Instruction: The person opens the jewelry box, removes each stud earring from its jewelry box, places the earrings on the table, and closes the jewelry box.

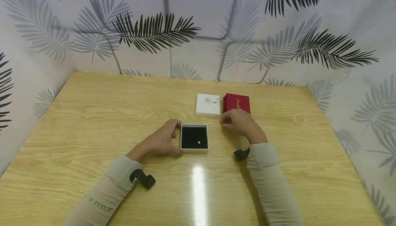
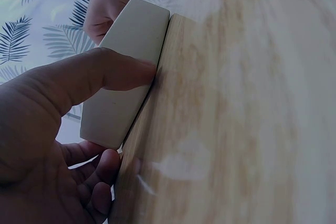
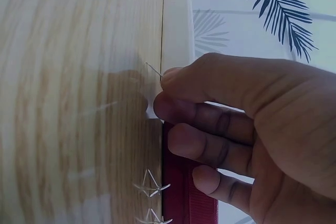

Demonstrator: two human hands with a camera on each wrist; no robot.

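Note:
A small open white box (image 1: 194,150) with a black pad (image 1: 189,136) inside sits on the table. One pearl-like white bead (image 1: 199,142) shows on the pad. My left hand (image 1: 164,139) grips the box from its left, thumb on the near side and fingers at the far corner; the left wrist view has the thumb along its white wall (image 2: 134,40). To the right of the box, my right hand (image 1: 239,121) pinches a thin silver pin (image 3: 153,68) between thumb and index finger; whatever else of it there is stays hidden by the fingertips.
A white lid (image 1: 207,105) with a flower print lies behind the open box. Beside it is a red box (image 1: 236,102) with gold lettering, partly covered by my right hand. Two silver star-shaped pieces with thin wires (image 3: 153,187) appear by the red box. A patterned curtain (image 1: 185,57) hangs behind the table.

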